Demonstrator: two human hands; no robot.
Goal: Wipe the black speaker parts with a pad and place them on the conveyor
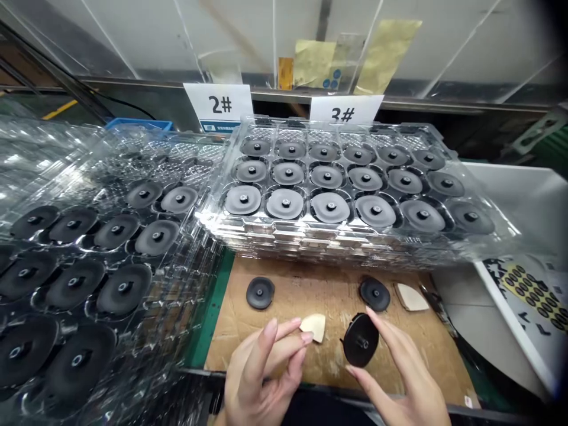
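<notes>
Between thumb and forefinger, my right hand [403, 373] grips a round black plastic disc [360, 340] by its edge, tilted up with a small central post showing. My left hand [266, 370] pinches a cream wedge-shaped pad [314, 327] between its fingers, just left of the disc. The two held pieces are apart, both over a brown cardboard sheet [328, 287]. Lying on the cardboard are a second black disc [260, 293] at the left and a third [375, 294] behind my right hand. Another cream pad [412, 297] lies at the right.
A stack of clear plastic trays [355, 236] holding rows of black discs stands behind the cardboard. More disc-filled trays [146, 254] stand at the left. At the right, a white bin [510, 331] contains a yellow sheet of black ring-shaped pieces [532, 293]. Signs marked 2# [219, 106] and 3# [346, 109] stand behind.
</notes>
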